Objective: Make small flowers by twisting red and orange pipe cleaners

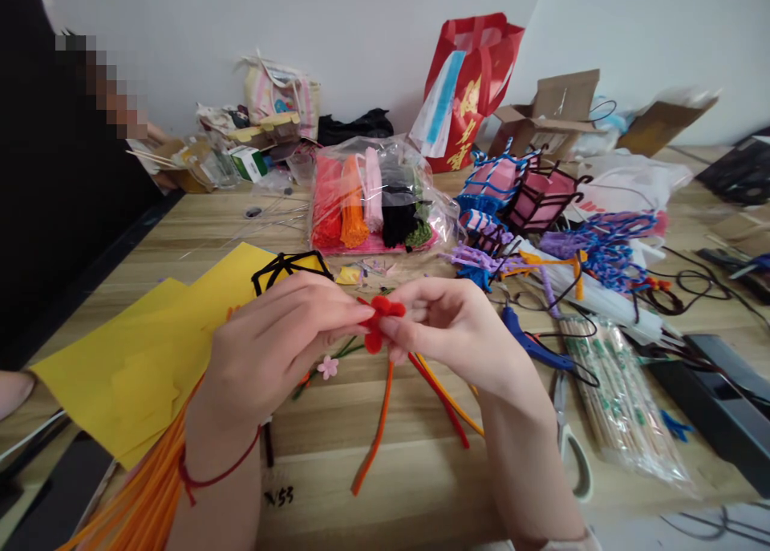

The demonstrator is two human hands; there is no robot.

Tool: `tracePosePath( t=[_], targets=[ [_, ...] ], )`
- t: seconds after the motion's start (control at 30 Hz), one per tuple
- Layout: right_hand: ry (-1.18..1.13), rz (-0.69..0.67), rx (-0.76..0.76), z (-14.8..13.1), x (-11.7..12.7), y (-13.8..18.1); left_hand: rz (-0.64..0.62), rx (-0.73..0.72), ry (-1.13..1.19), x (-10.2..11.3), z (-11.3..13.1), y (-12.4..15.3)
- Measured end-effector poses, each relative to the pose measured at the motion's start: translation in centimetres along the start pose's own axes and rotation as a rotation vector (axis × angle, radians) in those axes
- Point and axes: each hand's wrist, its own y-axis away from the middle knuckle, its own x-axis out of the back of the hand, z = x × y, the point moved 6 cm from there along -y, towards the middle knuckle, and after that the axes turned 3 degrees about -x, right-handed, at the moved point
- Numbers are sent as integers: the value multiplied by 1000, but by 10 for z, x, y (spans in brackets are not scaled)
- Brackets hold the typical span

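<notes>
My left hand (273, 338) and my right hand (448, 326) meet above the wooden table (421, 471), both pinching a small red pipe-cleaner flower (378, 320) between fingertips. From the flower an orange stem (373, 435) hangs down toward the table, with red and orange stems (448, 403) trailing to the right. My left wrist wears a red string bracelet (213, 477). A tiny pink paper blossom (328, 366) lies under the hands.
Yellow paper sheets (138, 350) and orange pipe cleaners (141, 507) lie at left. A plastic bag of coloured pipe cleaners (376, 198) sits behind. Blue glue gun (535, 346), scissors (571, 447), bagged sticks (619, 390), pipe-cleaner lanterns (517, 194), red bag (472, 86), boxes are at right. A person is at far left.
</notes>
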Motion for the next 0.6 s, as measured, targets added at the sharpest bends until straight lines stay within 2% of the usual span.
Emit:
tracePosePath(
  t=[0.33,0.6],
  targets=[
    [-15,6,-39,2,-2,0,-3,26,21,1,-1,-2],
    [-22,75,137,4,1,-5,71,4,-159,-2,0,0]
  ],
)
